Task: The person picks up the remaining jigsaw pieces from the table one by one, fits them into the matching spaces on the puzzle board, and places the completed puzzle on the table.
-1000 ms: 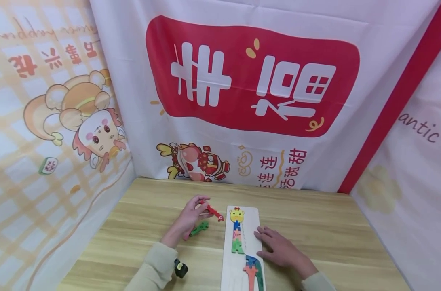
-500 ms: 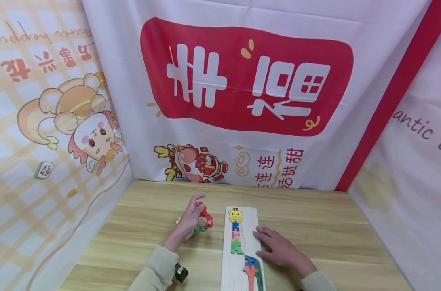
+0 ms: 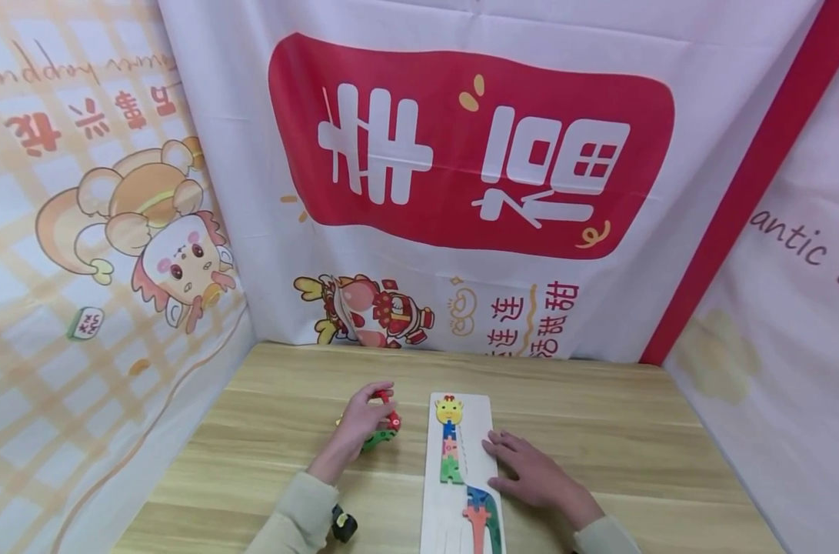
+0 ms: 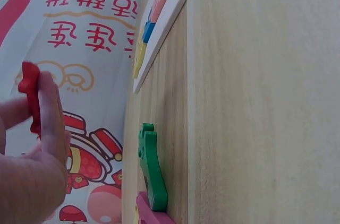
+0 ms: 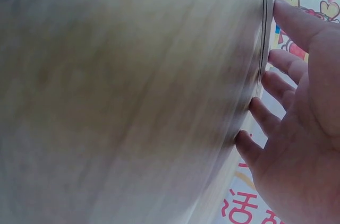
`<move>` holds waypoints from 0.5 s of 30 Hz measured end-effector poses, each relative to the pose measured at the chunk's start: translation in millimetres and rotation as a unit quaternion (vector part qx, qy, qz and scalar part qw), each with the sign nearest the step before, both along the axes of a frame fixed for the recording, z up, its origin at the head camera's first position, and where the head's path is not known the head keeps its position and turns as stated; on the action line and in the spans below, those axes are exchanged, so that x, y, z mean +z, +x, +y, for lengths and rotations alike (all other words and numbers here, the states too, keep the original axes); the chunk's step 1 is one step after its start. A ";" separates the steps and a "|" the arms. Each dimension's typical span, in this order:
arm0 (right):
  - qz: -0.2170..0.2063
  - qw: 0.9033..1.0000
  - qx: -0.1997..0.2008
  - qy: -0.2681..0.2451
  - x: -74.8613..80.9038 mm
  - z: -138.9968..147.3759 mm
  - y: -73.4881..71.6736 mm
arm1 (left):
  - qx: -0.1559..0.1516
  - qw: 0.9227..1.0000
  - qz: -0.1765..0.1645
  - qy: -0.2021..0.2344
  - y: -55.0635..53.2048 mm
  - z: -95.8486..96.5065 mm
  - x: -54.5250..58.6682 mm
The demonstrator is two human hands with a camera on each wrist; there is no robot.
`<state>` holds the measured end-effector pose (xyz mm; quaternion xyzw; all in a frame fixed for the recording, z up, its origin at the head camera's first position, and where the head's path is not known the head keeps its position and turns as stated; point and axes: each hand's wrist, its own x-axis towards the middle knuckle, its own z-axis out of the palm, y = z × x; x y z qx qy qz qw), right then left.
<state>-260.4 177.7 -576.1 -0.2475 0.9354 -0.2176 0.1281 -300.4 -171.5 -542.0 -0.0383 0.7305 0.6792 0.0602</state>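
My left hand [image 3: 359, 419] pinches a red jigsaw piece [image 4: 32, 94] between thumb and fingers, raised above the table left of the puzzle. Under it lies a green spotted piece [image 4: 152, 165], and beside that a pink piece [image 4: 151, 213] is partly cut off by the frame. The white giraffe puzzle board [image 3: 477, 431] lies upright in front of me. It carries a yellow giraffe head [image 3: 449, 410], neck pieces [image 3: 451, 469] and lower body pieces [image 3: 480, 504]. My right hand [image 3: 533, 471] rests at the board's right edge, its spread fingertips touching it.
A small black object [image 3: 344, 525] with a yellow mark lies by the left sleeve [image 3: 297, 504]. The wooden table [image 3: 620, 431] ends at printed cloth walls [image 3: 474, 308] at the back and sides.
My left hand has drawn the red piece leftward, away from the board, and turned it more upright above the green piece. The right hand stays in place on the board edge.
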 end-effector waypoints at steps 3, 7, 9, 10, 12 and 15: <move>0.001 1.000 0.000 0.000 -1.6 0.4 -0.7 | -0.057 0.998 0.021 -0.007 2.4 -1.2 1.5; 0.003 1.000 -0.001 0.004 -4.6 1.2 -2.4 | -0.134 0.990 0.049 0.008 6.3 -3.0 2.3; 0.003 1.000 -0.003 0.006 -4.7 1.3 -2.2 | -0.151 0.987 0.060 0.013 8.2 -3.3 2.3; 0.003 1.000 -0.003 0.006 -4.7 1.3 -2.1 | -0.154 0.986 0.064 0.012 8.6 -3.1 1.9; 0.001 1.000 -0.003 0.004 -3.9 1.0 -1.6 | -0.149 0.986 0.073 0.006 9.2 -2.4 1.1; 0.001 1.000 -0.003 0.002 -3.0 0.8 -1.1 | -0.136 0.988 0.077 -0.002 9.0 -1.5 -0.7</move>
